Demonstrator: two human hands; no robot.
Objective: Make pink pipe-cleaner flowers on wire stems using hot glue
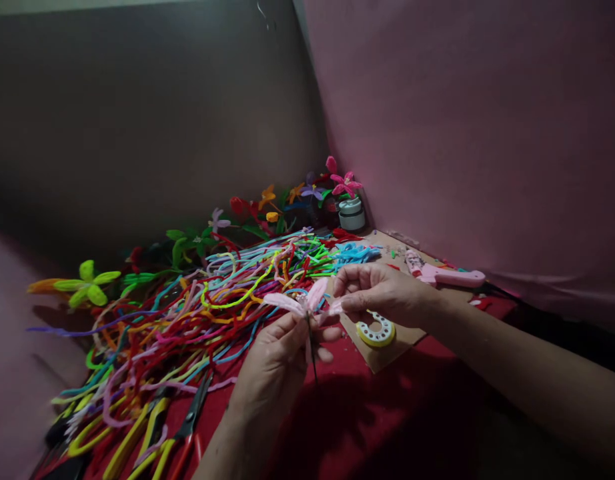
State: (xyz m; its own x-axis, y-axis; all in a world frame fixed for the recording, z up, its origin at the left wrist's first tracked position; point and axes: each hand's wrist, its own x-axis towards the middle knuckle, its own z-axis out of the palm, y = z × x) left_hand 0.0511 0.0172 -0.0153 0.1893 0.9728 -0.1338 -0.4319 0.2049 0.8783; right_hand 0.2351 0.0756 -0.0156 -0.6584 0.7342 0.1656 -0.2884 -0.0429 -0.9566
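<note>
A pale pink flower [315, 297] of fuzzy pipe cleaner is held up in front of me, its thin dark stem pointing down. My left hand [282, 350] pinches the base of the flower between thumb and finger, the other fingers loosely curled behind the stem. At the flower's right side, my right hand [370, 290] has its thumb and fingers closed on a pink petal [334, 308]. Just beyond and below the right hand, a yellow and white ring-shaped piece [376, 331] lies on brown cardboard [387, 353].
Many coloured pipe cleaners [227, 300] cover the red cloth [322, 427] at left. Scissors [192, 413] and yellow-handled pliers [137, 433] lie at front left. A pink glue gun [452, 276] rests at right. Finished flowers [87, 285] and a small pot [351, 215] stand along the back.
</note>
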